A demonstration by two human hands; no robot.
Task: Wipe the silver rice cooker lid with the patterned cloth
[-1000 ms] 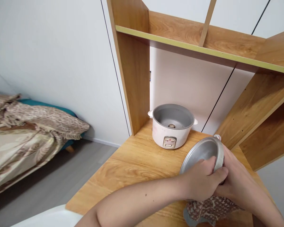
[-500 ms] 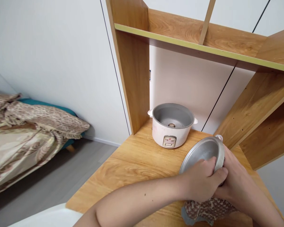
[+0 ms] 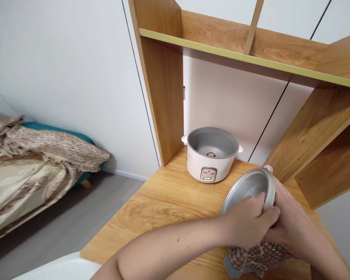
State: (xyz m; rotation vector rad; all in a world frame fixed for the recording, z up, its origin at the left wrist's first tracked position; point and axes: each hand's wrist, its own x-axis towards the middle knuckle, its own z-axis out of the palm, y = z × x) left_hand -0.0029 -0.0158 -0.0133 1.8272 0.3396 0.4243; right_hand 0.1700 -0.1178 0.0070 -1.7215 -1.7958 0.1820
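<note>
My left hand (image 3: 251, 221) is closed on the rim of a shallow, round metal lid (image 3: 242, 186), its fingers over the inner face and its thumb outside. The lid is tilted, with its grey hollow side facing up and left. Behind the rim, my right hand (image 3: 286, 221) presses against the outer side, its fingers mostly hidden. A brown-and-white patterned cloth (image 3: 256, 256) bunches out below both hands, seemingly held by the right one. Beyond them a white rice cooker (image 3: 208, 165) stands upright and lidless, showing its grey inside and a round centre piece.
The wooden desk (image 3: 151, 202) carries the cooker near its back. A yellow-edged shelf (image 3: 239, 58) crosses above it, with upright side panels left and right. At left is a bed with a patterned cover (image 3: 52, 155). A white rounded surface (image 3: 61, 268) shows at the bottom edge.
Almost nothing differs. The view has shifted very slightly, and both hands keep the same hold around the lid.
</note>
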